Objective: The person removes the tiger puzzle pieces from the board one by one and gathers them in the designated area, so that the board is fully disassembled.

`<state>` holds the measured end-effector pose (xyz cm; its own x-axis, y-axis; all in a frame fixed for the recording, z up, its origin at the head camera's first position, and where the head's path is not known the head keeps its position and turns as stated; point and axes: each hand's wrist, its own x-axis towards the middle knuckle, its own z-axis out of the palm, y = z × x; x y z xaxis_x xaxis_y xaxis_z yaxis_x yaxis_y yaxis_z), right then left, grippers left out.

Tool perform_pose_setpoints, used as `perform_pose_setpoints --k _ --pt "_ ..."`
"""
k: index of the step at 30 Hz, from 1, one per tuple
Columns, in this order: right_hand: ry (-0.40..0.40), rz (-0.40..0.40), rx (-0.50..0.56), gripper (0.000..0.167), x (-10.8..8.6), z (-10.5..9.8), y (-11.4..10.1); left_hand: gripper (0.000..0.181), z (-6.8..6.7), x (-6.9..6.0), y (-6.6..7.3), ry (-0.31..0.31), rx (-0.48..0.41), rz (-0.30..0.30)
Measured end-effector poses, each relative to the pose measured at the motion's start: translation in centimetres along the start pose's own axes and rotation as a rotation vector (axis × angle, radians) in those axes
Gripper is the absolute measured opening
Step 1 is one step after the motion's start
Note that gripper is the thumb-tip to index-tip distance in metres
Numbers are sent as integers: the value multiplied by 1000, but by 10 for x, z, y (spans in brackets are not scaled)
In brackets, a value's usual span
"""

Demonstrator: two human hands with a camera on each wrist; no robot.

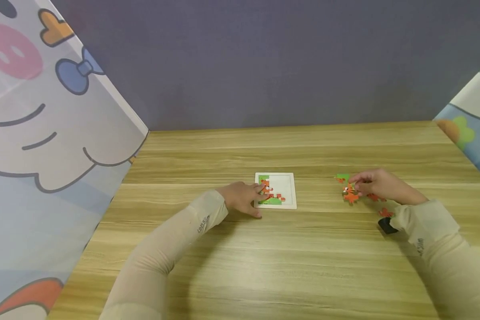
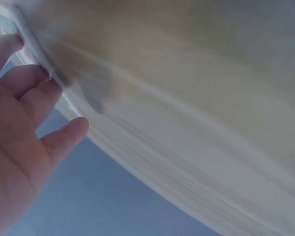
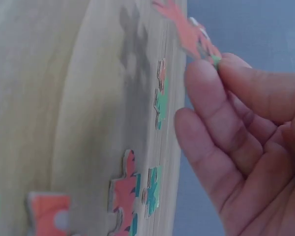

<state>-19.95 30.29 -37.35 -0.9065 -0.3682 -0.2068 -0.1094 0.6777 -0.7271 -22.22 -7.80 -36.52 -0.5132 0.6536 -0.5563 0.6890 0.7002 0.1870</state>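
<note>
Two hands out over a wood-grain table [image 1: 304,262]. The left hand [image 1: 242,198] is spread loosely on the left side of the white puzzle tray [image 1: 276,206], fingertips by the fitted pieces [image 1: 271,201]. Well right of the tray, an orange jigsaw piece [image 1: 350,196] hangs off the fingertips of the right hand [image 1: 380,184], pinched by thumb and finger, tilted, free end pointing away from the palm; honestly can't tell its long axis. Loose pieces [image 1: 386,213] lie around there.
</note>
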Motion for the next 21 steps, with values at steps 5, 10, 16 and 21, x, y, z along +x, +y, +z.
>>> perform_pose_setpoints --k 5,10,16,21 --pt "-32 3 0 28 3 1 1 67 -1 1 1 -14 21 -16" --pt "-60 30 -30 27 6 0 3 66 -2 3 1 -22 61 -31" --pt "-74 84 -3 30 8 0 4 64 -6 6 4 -38 105 -53" --pt "-59 108 -23 31 10 1 5 64 -7 8 4 -52 98 -76"
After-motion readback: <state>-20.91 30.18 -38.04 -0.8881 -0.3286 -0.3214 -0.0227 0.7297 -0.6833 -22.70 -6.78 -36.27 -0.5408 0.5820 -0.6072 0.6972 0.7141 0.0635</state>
